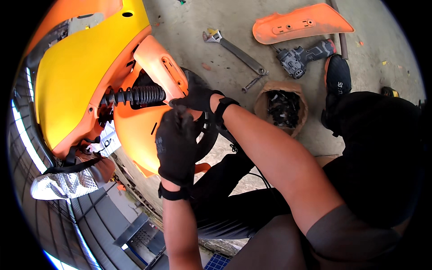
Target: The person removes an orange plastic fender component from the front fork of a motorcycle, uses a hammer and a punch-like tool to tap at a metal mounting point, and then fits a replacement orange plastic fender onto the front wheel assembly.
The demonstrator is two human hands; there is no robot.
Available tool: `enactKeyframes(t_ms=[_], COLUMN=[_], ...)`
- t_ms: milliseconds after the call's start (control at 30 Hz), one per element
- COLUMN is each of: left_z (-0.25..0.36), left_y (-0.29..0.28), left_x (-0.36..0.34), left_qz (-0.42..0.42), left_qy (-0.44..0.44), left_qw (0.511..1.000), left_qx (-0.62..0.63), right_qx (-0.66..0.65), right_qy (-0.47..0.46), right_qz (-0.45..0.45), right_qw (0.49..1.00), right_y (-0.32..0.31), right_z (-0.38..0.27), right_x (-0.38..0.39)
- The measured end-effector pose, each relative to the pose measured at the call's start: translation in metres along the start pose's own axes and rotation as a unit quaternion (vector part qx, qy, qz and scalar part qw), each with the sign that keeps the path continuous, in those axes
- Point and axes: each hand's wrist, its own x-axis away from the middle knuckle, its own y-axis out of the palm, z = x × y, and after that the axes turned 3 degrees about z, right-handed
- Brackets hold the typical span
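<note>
A: Fingers of the left hand, black glove, curled shut at the lower end of the pale orange side panel. Looks pinched on its edge, but what's between the tips I can't make out.

B: Right hand?

A: Right hand, also gloved, folded over the same panel end from the other side, fingers closed around it. Both hands touching, just beside each other. My read: one steadies the panel while the other works the edge or a fastener, which is why they crowd one spot.

B: Where's the panel sitting?

A: Tilted against the scooter body, yellow and orange, lying on its side. Lower end sits over the black coil spring, next to the black wheel.

B: Hidden stuff?

A: Contact point is fully covered by gloves. Any screw or clip there, can't tell. Wheel mostly blocked by the right forearm.

B: Surroundings?

A: Concrete floor. Adjustable wrench and a small spanner lie near, within reach. Brown tub of dark small parts beside them, contents too small to identify. Power driver further out, under a second loose orange panel. Black shoe on the right, own leg, I'd guess. Silver padded thing lower left, strapped to the body, unclear what. Rim of view bends hard, bottom left is just a blurry metal structure.
</note>
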Motion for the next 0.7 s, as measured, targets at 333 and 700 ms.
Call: enactKeyframes(t_ms=[333, 700], left_z=[-0.061, -0.073], left_y=[0.000, -0.002], left_x=[-0.067, -0.081], left_qz=[0.115, 0.103], left_qy=[0.213, 0.210], left_qw=[0.908, 0.892], left_qx=[-0.343, -0.388], right_qx=[-0.011, -0.005], right_qy=[0.008, 0.010], right_qz=[-0.026, -0.002], right_qw=[1.000, 1.000], right_y=[0.008, 0.006], right_z=[-0.007, -0.012], right_x=[0.003, 0.007])
